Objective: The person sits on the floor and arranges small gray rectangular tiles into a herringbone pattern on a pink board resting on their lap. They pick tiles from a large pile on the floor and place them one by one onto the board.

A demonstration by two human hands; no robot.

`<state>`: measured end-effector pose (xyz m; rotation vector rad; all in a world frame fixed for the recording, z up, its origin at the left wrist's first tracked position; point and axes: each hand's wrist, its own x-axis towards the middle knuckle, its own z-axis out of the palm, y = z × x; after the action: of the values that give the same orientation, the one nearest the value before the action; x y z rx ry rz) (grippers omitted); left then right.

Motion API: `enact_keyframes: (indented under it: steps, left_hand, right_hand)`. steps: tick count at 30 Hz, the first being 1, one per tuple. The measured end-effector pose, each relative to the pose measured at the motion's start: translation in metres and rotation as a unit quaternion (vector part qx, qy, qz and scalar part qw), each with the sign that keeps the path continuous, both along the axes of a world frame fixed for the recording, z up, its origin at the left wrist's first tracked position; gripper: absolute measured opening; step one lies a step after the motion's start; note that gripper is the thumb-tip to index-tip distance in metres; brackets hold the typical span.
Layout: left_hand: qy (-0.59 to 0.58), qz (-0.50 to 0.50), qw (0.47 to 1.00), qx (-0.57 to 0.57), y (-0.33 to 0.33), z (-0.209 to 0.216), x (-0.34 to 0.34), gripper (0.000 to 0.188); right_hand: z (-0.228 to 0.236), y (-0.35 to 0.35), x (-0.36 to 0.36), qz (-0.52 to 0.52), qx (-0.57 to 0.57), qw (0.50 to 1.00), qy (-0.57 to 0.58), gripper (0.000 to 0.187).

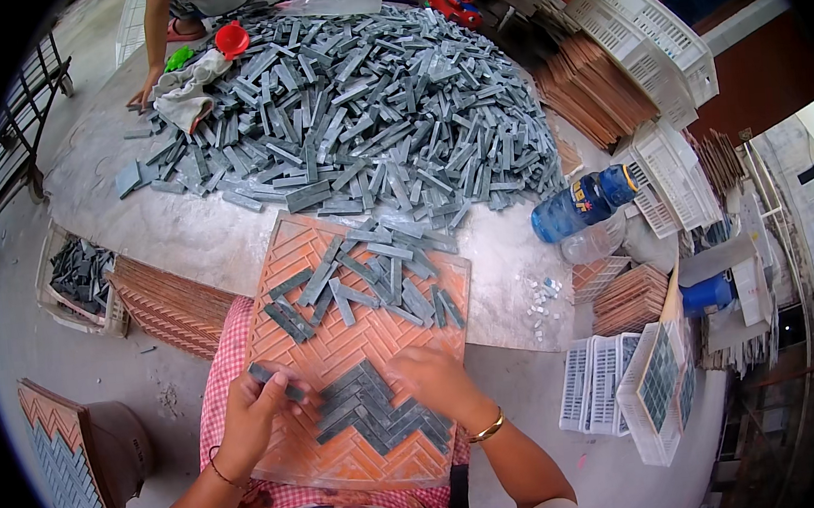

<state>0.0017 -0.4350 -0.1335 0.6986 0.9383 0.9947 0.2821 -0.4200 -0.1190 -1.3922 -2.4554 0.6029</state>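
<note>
An orange herringbone mould tray [284, 449] lies across my lap, its far end against the worktable. Grey stone strips [367, 407] fill a zigzag band of its grooves, and loose strips [361, 282] are scattered over its far half. My left hand [264, 407] is closed around a grey stone strip [294, 393], at the left of the band; another dark end shows above its fingers. Over the band's upper right edge is my right hand [430, 380], with curled fingers pointing down at the tray. Whatever its fingertips may hold is hidden.
A large heap of stone strips [366, 112] covers the table. Another person's hand [143, 89] touches the far left, near a white cloth [188, 97] and red funnel [231, 40]. At right are a blue bottle [572, 209] and white crates [593, 383]; stacked orange trays [174, 303] stand left.
</note>
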Motion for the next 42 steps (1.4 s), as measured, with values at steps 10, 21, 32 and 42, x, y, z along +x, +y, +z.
enact_keyframes:
  steps: [10, 21, 32, 42]
  left_hand:
    - [-0.002, -0.136, 0.990, -0.042, -0.006, 0.027, 0.021, 0.017]
    - [-0.045, -0.167, 0.985, -0.006, -0.033, 0.019, 0.088, 0.041]
    - [0.388, -0.046, 0.855, 0.340, -0.010, 0.025, 0.055, 0.022]
    - [0.417, -0.062, 0.816, 0.395, 0.013, 0.012, 0.070, 0.028]
  right_hand:
    - [0.014, -0.009, 0.022, -0.139, 0.077, 0.986, -0.053, 0.015]
    - [0.070, -0.076, -0.022, -0.166, -0.060, 0.973, 0.151, 0.041]
    - [0.028, -0.039, -0.031, -0.239, -0.002, 0.962, 0.130, 0.027]
    - [0.016, -0.033, -0.031, -0.207, 0.046, 0.977, 0.025, 0.021]
